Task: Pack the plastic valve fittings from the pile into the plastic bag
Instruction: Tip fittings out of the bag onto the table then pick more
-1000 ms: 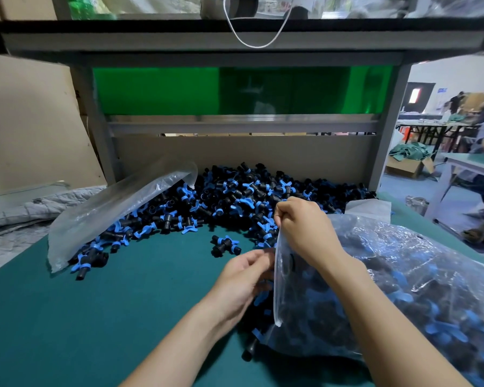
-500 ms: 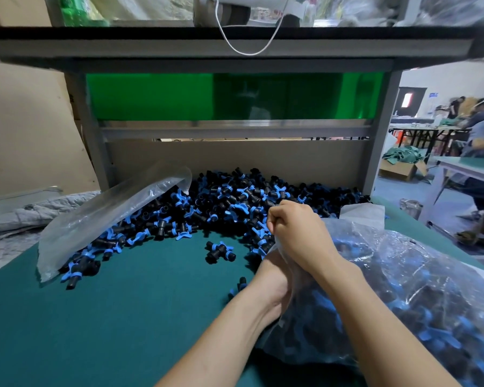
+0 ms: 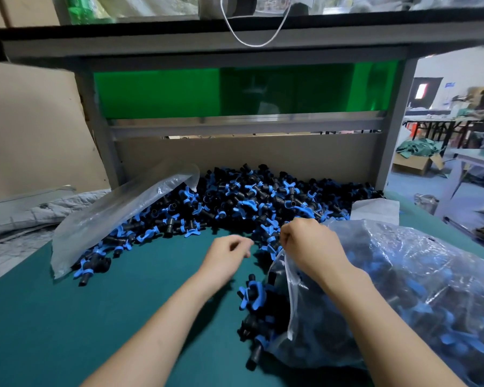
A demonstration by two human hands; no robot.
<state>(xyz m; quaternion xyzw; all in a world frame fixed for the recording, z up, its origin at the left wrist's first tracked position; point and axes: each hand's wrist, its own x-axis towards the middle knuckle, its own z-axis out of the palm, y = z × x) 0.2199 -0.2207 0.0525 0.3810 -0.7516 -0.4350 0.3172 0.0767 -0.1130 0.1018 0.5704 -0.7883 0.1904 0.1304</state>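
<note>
Two hands work over the green mat (image 3: 67, 317). Right hand (image 3: 310, 244) pinches the rim of the bag (image 3: 417, 289), fingers curled tight on the plastic, holding the mouth up. A few black-and-blue fittings (image 3: 252, 296) lie on the mat right at that mouth, touching the bag, some half under its rim. The bag lies on its side at the mat's right, mouth facing left, bulging with more of the same parts. Left hand (image 3: 227, 258) hovers just left of the right hand, palm down, fingers loosely curled and nothing visible in them; it is a bit blurred. It is at the near edge of the pile (image 3: 263, 199), which spreads along the back of the mat against the bench's back board. An empty bag (image 3: 118, 216) lies slanted over the pile's left end. White plastic (image 3: 375, 210) lies just behind the packed bag. A green panel (image 3: 157, 90) sits under the shelf (image 3: 235, 48) above.
</note>
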